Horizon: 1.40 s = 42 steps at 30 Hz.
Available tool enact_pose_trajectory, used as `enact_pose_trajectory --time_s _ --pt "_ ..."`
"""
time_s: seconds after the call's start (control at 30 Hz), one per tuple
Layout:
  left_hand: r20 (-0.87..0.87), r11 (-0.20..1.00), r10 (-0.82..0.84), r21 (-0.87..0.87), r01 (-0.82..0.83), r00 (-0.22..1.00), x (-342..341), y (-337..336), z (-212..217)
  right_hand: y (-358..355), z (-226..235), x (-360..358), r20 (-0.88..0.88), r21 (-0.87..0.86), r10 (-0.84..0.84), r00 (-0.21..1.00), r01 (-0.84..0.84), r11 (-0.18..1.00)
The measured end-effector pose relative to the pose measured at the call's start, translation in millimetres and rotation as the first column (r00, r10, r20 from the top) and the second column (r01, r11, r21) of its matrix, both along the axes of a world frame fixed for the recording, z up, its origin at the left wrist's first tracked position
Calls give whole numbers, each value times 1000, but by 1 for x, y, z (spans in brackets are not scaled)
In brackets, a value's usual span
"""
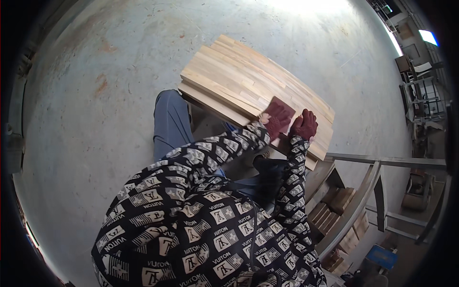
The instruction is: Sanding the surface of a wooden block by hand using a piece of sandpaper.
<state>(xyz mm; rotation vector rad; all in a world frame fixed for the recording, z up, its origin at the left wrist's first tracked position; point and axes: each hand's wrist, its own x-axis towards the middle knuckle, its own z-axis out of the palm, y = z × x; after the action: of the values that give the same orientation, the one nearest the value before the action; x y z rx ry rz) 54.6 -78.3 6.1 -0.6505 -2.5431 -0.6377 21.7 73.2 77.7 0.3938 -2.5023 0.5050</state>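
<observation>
A light wooden panel (229,71) made of many glued strips lies in front of me, over a second board (215,103) whose edge shows beneath its near side. My left hand (277,119), in a dark red glove, presses a reddish-brown sheet of sandpaper (283,104) against the panel's top, fingers spread along it. Just right of it is my right hand (304,125), gloved alike, at the panel's near right part with its fingers bent and closed. Whatever may lie under those fingers is hidden.
My bent knee (169,115) is close to the panel's left near edge. To the right stands a grey metal frame (377,191), with wooden blocks (330,210) below it. A blue object (381,257) sits at lower right. Concrete floor (95,119) spreads left and beyond.
</observation>
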Motion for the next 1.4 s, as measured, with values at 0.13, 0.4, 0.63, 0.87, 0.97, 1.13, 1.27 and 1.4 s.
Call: enact_pose_trajectory --time_s 0.13,0.4,0.63,0.87,0.97,1.13,1.27,1.4 --pt "-60 948 305 -74 -309 950 -49 -128 -24 -20 19 1 39 -5 8 999 -8 1000" --pt "-91 465 870 -167 -869 484 -73 -234 30 0 12 -1 7 24 -58 998 58 998" --pt "-263 859 483 -43 -511 835 -53 -26 -50 -11 12 0 97 24 -20 995 18 1000" --pt "-19 978 165 -122 -166 986 -50 -69 -41 -11 16 2 118 38 -35 992 31 999" --pt "-26 780 607 -172 -602 794 -73 -207 -45 -26 18 -4 25 -18 36 999 -36 999" --pt "-76 620 773 -120 -775 630 -64 -246 17 0 10 -3 -11 8 -44 999 44 999" --pt "-134 630 759 -99 -771 637 -65 -132 -27 -10 17 -1 40 39 -20 999 18 999" --pt "-31 974 217 -52 -218 976 -23 0 -16 -7 10 1 58 41 -20 998 18 999"
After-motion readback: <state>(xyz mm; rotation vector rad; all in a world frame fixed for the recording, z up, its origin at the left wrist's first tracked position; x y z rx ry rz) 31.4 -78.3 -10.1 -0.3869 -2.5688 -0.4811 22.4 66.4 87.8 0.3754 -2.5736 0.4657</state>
